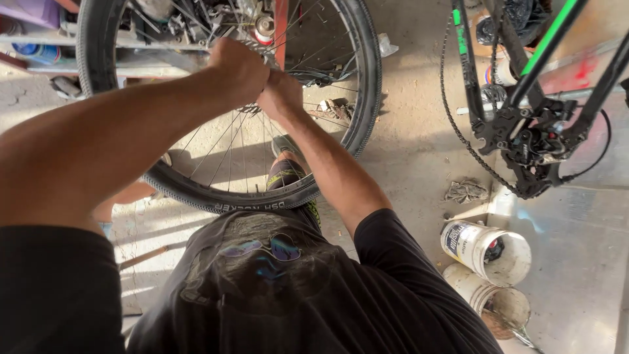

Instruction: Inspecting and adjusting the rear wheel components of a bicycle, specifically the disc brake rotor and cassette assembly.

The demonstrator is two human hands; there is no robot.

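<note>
A spoked bicycle wheel with a black tyre [367, 78] stands upright in front of me, its lower rim resting against my leg. My left hand [237, 65] and my right hand [280, 93] are pressed together at the wheel's hub [252, 108], both with fingers closed around something there. What they grip is hidden by the hands. Spokes [226, 151] fan down from under them. My dark shirt and a pair of sunglasses [265, 249] hanging at its collar fill the bottom of the view.
A green and black bicycle frame [531, 72] with chain and derailleur [534, 147] hangs at the right. Two white buckets [488, 246] stand on the concrete floor at lower right, a grey rag [466, 191] beside them. Cluttered shelving [39, 39] lies behind the wheel.
</note>
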